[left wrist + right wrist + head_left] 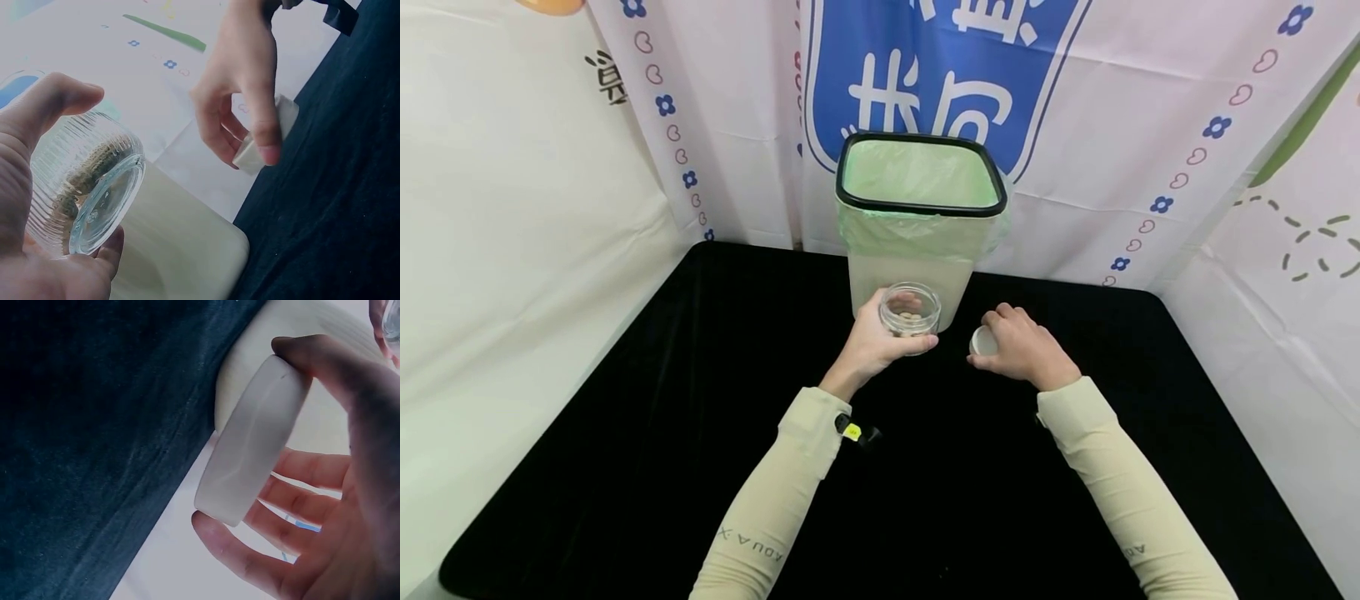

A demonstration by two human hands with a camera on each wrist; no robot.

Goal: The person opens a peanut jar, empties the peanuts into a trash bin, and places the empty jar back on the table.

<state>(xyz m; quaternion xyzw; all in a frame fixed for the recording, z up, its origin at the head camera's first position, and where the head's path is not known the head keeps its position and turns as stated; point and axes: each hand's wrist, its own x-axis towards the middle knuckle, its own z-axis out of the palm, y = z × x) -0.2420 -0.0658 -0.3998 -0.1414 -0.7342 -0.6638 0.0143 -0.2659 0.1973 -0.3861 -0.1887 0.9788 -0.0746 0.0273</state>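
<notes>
My left hand (870, 340) grips a clear ribbed glass jar (115, 144), fingers round its side and thumb across the near side. The jar has no lid on it, and its mouth faces up. A few pale brown, rough-shelled pieces that look like peanuts (94, 167) lie in its bottom. To the right, my right hand (1028, 346) holds a round white lid (255, 440) by its edge, between the thumb and a fingertip. Its other fingers are spread behind the lid. Both hands are in front of a bin (898, 271), lid and jar apart.
The tall pale bin has a black rim (925, 208) and a light green liner bag (921, 233) folded over it. It stands at the back of a black-covered table (700, 400). Printed white cloth (745, 125) hangs behind and along both sides.
</notes>
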